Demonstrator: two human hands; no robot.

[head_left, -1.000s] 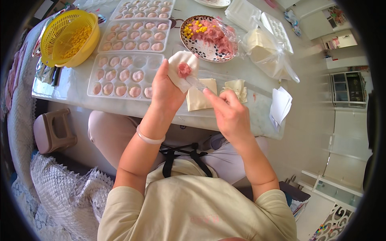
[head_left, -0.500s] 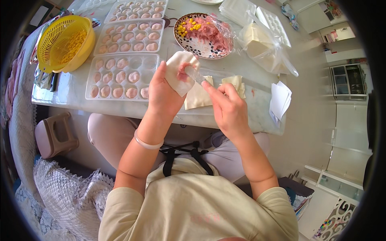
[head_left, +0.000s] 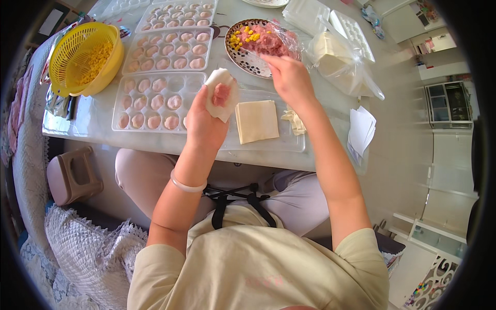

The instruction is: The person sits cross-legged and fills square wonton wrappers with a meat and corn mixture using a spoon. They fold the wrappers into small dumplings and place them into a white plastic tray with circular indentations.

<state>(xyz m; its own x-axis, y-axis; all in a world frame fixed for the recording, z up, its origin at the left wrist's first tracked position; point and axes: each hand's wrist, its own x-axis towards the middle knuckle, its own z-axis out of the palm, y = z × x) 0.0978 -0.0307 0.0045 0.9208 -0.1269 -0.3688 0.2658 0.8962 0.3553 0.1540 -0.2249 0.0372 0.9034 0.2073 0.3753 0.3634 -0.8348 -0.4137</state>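
Note:
My left hand point(head_left: 205, 120) is closed round the edge of a wonton wrapper point(head_left: 230, 103), held up above the table. A dab of pink minced meat point(head_left: 221, 94) lies on the wrapper's middle. My right hand point(head_left: 292, 80) reaches over the near rim of a patterned plate point(head_left: 235, 58) of minced meat and yellow corn kernels. Its fingers pinch a clear plastic spoon, which is mostly hidden against the plate. Between my hands a stack of square wrappers point(head_left: 257, 122) lies on a clear tray lid point(head_left: 294, 143), with crumpled wrapper scraps point(head_left: 294, 123) beside it.
White compartment trays point(head_left: 118, 114) with filled wontons stand at the left; the nearest has some unfilled pockets. A yellow colander point(head_left: 114, 67) of corn is farther left. At the right are a plastic bag of wrappers point(head_left: 330, 54) and white paper point(head_left: 360, 126) by the table's edge.
My right hand has moved away from the wrapper, up and right to the plate, with the spoon. The left hand has shifted slightly left, and the wrapper with its meat is tilted differently.

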